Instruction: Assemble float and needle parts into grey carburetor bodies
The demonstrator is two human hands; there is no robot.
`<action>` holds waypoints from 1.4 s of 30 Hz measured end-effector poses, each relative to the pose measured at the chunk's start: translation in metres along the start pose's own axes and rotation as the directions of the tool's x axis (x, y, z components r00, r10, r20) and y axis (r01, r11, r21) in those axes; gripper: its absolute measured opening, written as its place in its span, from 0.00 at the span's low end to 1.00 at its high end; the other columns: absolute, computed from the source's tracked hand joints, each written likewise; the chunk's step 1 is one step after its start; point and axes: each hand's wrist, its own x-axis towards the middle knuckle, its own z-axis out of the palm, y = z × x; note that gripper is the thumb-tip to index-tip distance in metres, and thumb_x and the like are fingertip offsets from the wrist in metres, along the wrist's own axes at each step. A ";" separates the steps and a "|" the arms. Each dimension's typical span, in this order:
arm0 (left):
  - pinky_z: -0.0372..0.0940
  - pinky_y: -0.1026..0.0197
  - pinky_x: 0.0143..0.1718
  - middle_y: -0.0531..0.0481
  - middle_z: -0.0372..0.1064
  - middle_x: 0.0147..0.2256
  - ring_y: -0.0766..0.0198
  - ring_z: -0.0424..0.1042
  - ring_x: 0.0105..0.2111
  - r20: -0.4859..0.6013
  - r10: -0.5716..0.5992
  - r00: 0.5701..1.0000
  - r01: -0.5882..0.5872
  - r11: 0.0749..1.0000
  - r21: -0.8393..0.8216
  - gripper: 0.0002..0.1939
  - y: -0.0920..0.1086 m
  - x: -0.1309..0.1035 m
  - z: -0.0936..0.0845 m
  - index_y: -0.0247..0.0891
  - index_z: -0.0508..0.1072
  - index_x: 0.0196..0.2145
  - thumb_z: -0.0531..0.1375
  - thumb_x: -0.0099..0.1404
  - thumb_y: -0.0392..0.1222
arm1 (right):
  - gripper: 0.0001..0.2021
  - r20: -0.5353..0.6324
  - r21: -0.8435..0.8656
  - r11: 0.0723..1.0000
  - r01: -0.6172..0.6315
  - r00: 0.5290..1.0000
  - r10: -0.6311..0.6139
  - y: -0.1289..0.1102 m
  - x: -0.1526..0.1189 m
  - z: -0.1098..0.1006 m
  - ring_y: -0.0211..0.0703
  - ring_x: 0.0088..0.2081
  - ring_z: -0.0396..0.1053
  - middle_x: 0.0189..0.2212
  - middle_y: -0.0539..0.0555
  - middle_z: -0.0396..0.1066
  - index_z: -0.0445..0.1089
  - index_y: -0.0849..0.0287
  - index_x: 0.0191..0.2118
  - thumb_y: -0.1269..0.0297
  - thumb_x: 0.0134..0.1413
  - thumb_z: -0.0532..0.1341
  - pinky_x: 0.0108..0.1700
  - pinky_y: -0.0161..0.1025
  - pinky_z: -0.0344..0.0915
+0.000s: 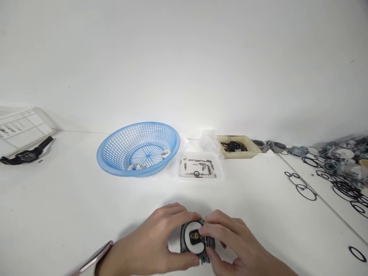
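Low in the middle of the view lies a grey housing (211,243) with a white C-shaped ring (188,238) set in its face and a small brass piece at the centre. My left hand (156,239) is closed around the housing's left side, thumb at the near edge and fingers at the far edge. On the other side, my right hand (235,241) has its fingertips pinched at the gap of the white ring, over a small metal part (205,240). The fingertips partly cover that part, so its exact kind is hidden.
Beyond the hands stand a blue plastic basket (105,166) with white C-shaped pieces, a white tray (220,170) of small metal parts, and a cream tray (253,147) of black O-rings. Loose O-rings (306,191) and grey housings (347,170) lie right; a black watch (27,155) lies left.
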 end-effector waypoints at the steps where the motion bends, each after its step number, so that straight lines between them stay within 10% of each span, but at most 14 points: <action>1: 0.70 0.51 0.51 0.49 0.78 0.47 0.50 0.77 0.47 -0.003 -0.004 1.000 0.004 1.000 0.003 0.30 0.000 0.000 0.000 0.45 0.75 0.56 0.75 0.58 0.49 | 0.22 -0.010 0.004 1.000 0.000 1.000 0.000 0.001 0.000 0.001 0.36 0.30 0.71 0.38 0.50 0.74 0.68 0.52 0.52 0.79 0.54 0.56 0.34 0.34 0.69; 13: 0.70 0.51 0.54 0.49 0.76 0.47 0.50 0.76 0.49 0.018 -0.089 0.996 0.090 0.995 -0.037 0.32 0.002 -0.001 0.002 0.47 0.75 0.57 0.75 0.55 0.42 | 0.19 -0.023 -0.021 0.999 0.026 0.999 -0.027 0.005 0.005 0.000 0.33 0.27 0.70 0.39 0.49 0.75 0.68 0.52 0.51 0.77 0.55 0.57 0.33 0.31 0.69; 42: 0.67 0.56 0.44 0.50 0.77 0.39 0.55 0.76 0.38 -0.085 0.135 0.987 -0.132 0.990 0.040 0.25 -0.007 0.000 0.006 0.43 0.76 0.52 0.72 0.61 0.54 | 0.16 0.068 0.019 0.998 0.067 0.995 -0.068 0.002 0.006 -0.008 0.37 0.28 0.68 0.40 0.55 0.73 0.67 0.55 0.53 0.78 0.63 0.57 0.27 0.34 0.70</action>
